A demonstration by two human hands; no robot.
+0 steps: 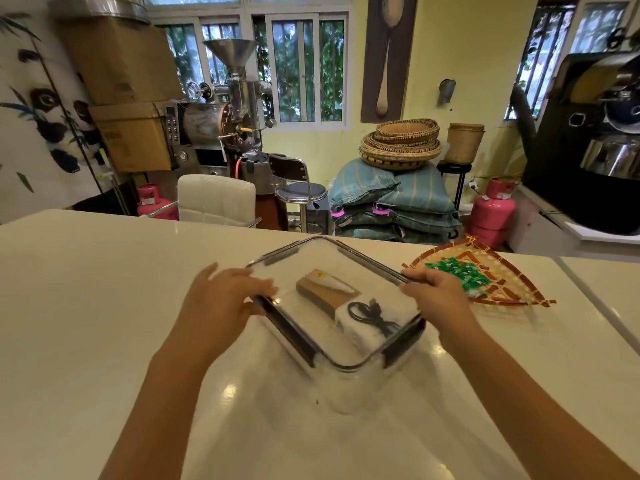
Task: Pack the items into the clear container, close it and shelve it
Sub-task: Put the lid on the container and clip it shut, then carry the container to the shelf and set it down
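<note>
The clear container (349,379) stands on the white counter in front of me, with its clear lid (304,261) and dark clips lying on top. Through the lid I see a brown cardboard box (322,292) and a white packet with a coiled black cable (372,315) on it. My left hand (225,292) grips the lid's left edge. My right hand (438,292) holds the lid's right edge. Whether the clips are latched I cannot tell.
A woven fan-shaped tray (502,289) with green sachets (460,273) lies just right of the container, close to my right hand. The white counter (86,306) spreads wide to the left. Behind the counter stand a cream chair (216,199), a stool and roasting machines.
</note>
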